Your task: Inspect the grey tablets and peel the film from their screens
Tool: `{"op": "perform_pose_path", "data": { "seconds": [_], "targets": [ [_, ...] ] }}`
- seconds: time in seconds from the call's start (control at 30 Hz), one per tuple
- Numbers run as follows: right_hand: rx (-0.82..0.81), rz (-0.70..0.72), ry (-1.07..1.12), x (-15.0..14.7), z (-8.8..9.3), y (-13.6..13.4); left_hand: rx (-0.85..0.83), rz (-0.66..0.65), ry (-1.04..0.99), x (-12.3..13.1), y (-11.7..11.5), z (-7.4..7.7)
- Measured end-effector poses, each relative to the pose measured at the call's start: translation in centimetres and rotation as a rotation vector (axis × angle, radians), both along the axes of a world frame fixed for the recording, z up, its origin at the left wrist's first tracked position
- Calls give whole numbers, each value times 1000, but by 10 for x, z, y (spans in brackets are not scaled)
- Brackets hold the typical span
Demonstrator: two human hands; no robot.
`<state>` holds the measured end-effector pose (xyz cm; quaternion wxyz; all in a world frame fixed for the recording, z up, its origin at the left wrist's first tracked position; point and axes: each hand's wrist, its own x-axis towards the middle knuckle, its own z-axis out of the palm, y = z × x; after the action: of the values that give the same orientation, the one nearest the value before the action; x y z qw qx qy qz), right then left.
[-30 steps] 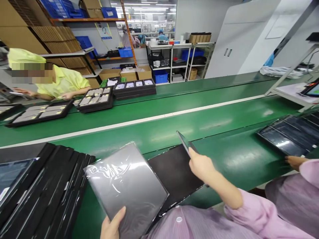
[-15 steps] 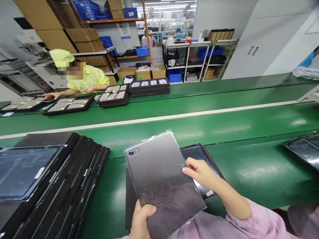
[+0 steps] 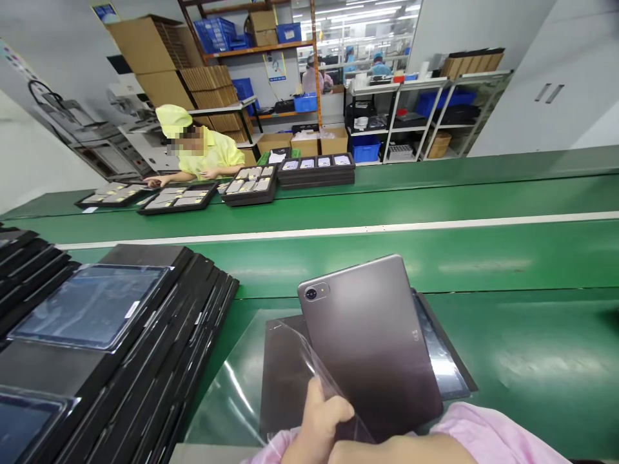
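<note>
A grey tablet (image 3: 367,341) is tilted up, its back and camera facing me. My left hand (image 3: 319,415) grips its lower left edge, thumb on the back. A clear plastic film (image 3: 236,380) hangs loose to the left, curling past the tablet's lower left side. My right forearm (image 3: 406,449) crosses the bottom of the view towards the left; its fingers are hidden. Behind the tablet, a dark tray (image 3: 283,367) shows on the left and a glossy screen panel (image 3: 442,351) on the right, both on the green bench.
Stacked black trays (image 3: 159,348) rise at the left, with a film-covered panel (image 3: 97,303) on top. Across the green bench (image 3: 483,251), a co-worker in yellow (image 3: 213,151) handles items near trays of small parts (image 3: 249,183). Shelving (image 3: 396,116) stands behind.
The clear film has come off the tablet's back and now hangs to its left. My right hand has left the tablet's right edge and swung down and left. The view has turned left.
</note>
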<state>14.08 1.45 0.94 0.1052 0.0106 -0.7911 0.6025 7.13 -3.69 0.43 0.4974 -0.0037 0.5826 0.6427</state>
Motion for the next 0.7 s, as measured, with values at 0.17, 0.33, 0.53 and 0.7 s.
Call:
{"op": "perform_pose_path", "data": {
  "seconds": [0.17,0.33,0.53,0.7],
  "targets": [
    [122,-356,-74,29,8,35,55,-23,101,-8,-1,-12],
    [173,-863,-232,40,11,67,-20,123,315,-3,14,-19],
    [-224,-741,-206,4,-21,60,144,-223,766,-3,23,-48],
    [-856,-745,-147,7,-51,71,-208,-22,607,-54,26,-78]
  ]
}}
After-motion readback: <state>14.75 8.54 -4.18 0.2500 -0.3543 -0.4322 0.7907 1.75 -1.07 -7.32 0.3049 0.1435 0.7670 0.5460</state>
